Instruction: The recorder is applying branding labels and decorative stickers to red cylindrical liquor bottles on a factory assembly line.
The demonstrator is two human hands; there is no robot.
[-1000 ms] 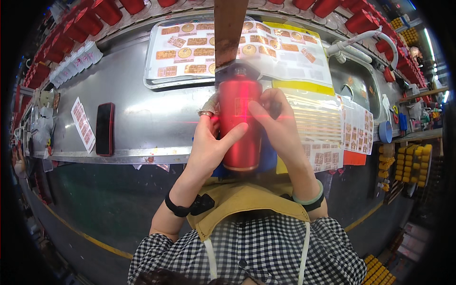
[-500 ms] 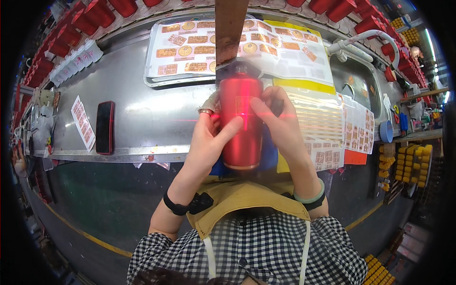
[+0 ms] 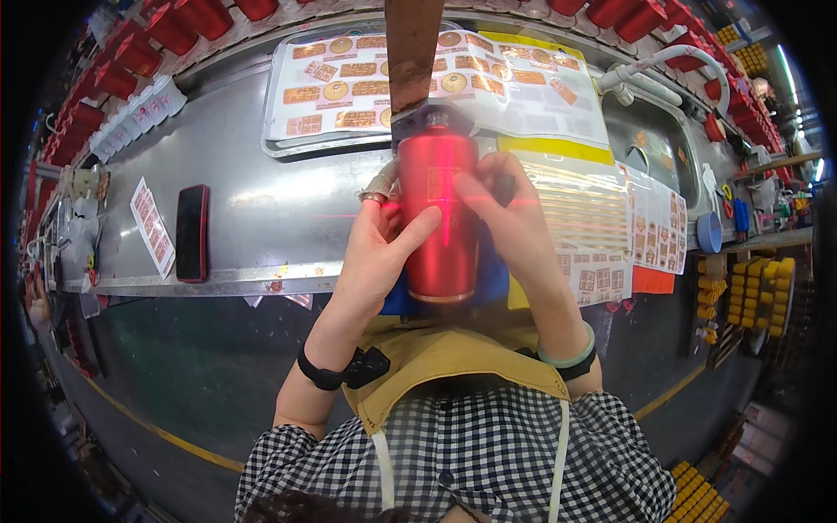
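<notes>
Overhead, both hands, left hand (image 3: 377, 253) and right hand (image 3: 514, 218), clasp a red bottle (image 3: 440, 218) above sticker sheets (image 3: 602, 235).

Checked shirt, tan apron, wristbands (black left, green right).

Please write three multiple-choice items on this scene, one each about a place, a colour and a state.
1. Where does the black phone lie?
A. on the steel counter, to the person's left
B. in the sink
C. on the sticker sheets

2. What colour is the metal tumbler?
A. blue
B. red
C. silver

3. How is the tumbler held?
A. in one hand
B. between the left hand and the right hand
C. unheld

Answers: 1 A, it rests on bare steel at left; 2 B, its body is glossy red; 3 B, fingers of both hands wrap it.
</notes>
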